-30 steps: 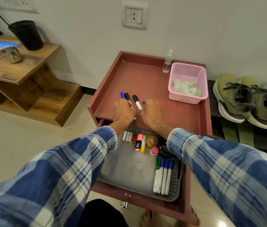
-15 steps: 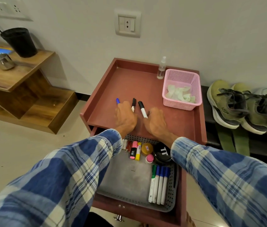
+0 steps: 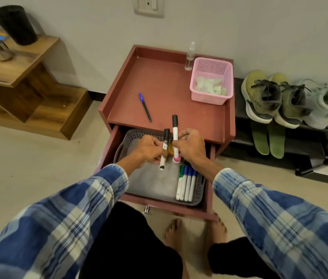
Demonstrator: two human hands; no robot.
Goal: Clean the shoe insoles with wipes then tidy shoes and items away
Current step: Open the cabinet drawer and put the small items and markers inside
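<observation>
Head view: the left hand [image 3: 149,151] and right hand [image 3: 192,147] hover close together, apparently not touching, over the open drawer [image 3: 169,206]. The left pinches a black-capped marker [image 3: 165,147]. The right has its fingers curled round a second black-capped marker [image 3: 174,131]. Both markers stand roughly upright.

Directly beneath the hands sits a grey perforated tray [image 3: 153,182]. It holds a row of green- and blue-capped markers [image 3: 186,184] under the right wrist. Beyond the hands, on the cabinet top [image 3: 165,77], a blue pen [image 3: 145,107] lies loose. Further out to the right, a pink basket [image 3: 209,98] holds crumpled wipes [image 3: 209,86], with a spray bottle [image 3: 189,57] just beside it.

Well to the right, olive sneakers [image 3: 263,95] and pale grey sneakers [image 3: 324,103] stand on a low rack [image 3: 304,141]. Two green insoles [image 3: 259,137] lie below them, outside the shoes.

Wiping looks finished and the shoes are shelved. Tidying seems to be underway: the two held markers, the pen, the open drawer and perhaps the insoles remain.
</observation>
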